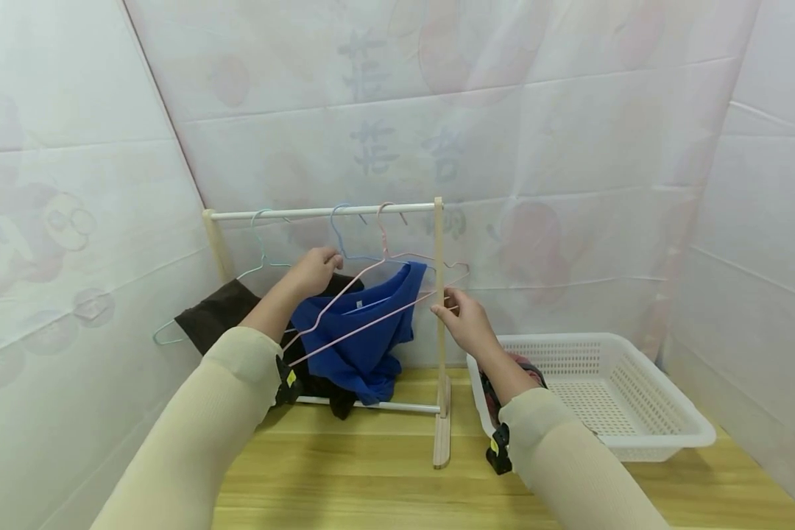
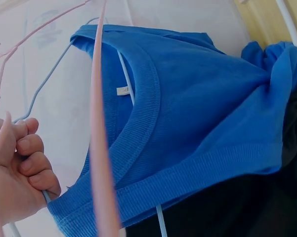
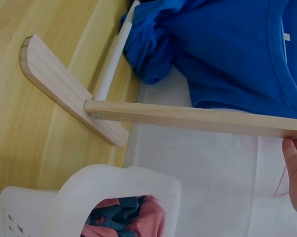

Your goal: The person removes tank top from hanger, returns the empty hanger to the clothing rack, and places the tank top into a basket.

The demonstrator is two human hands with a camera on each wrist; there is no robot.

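Observation:
My left hand (image 1: 314,271) curls its fingers round the shoulder wire of a light-blue hanger (image 2: 44,81), beside the shirt's neckline. A blue shirt (image 1: 364,331) hangs on that hanger, with its collar tag (image 2: 123,91) showing. My right hand (image 1: 465,320) is at the rack's right wooden post (image 1: 440,346), thumb across its front and fingers at its side. In the right wrist view its fingertips meet the post's edge. A bare pink hanger (image 1: 384,258) hangs from the rail in front of the shirt, crossing the left wrist view close up.
The rack's white rail (image 1: 318,212) also carries a green hanger (image 1: 260,235) with a dark brown garment (image 1: 218,316) at the left. A white plastic basket (image 1: 662,442) stands right of the rack, with red and dark clothes (image 3: 150,217) inside. Beneath is a wooden table (image 1: 344,478).

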